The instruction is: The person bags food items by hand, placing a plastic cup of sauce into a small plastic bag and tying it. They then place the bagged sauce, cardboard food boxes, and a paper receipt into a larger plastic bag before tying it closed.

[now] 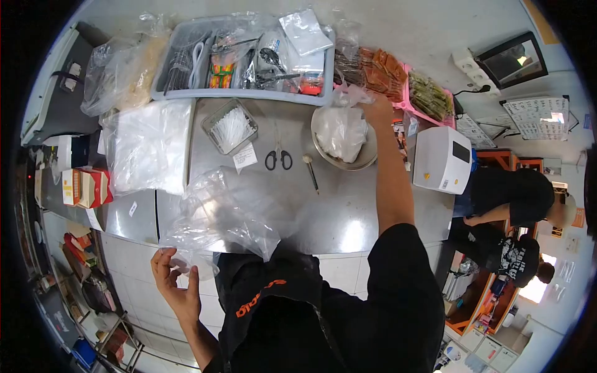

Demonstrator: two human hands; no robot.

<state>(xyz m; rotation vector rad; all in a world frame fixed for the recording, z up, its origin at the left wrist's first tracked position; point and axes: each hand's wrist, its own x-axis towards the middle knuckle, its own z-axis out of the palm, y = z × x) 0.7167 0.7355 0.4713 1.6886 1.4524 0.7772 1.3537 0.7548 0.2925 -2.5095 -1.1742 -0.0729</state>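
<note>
My left hand (177, 286) is at the table's front edge, its fingers curled around the end of a large clear plastic bag (217, 214). That bag lies crumpled over the table edge. Farther out, my right hand (376, 110) reaches over a round metal bowl (364, 163) and grips the gathered top of a plastic bag with white contents (340, 133); its fingertips are partly hidden. Between the hands lie black-handled scissors (278, 160), a small brush-like tool with a dark handle (311, 173), and a clear tub of thin white sticks (231, 128).
A grey bin (242, 94) of packets and utensils spans the back. Flat plastic bags (146, 146) are stacked left. A pink basket (429, 99) with green packets and a white dispenser-like box (442, 160) stand right. Two other people (513, 196) are beyond the table's right end.
</note>
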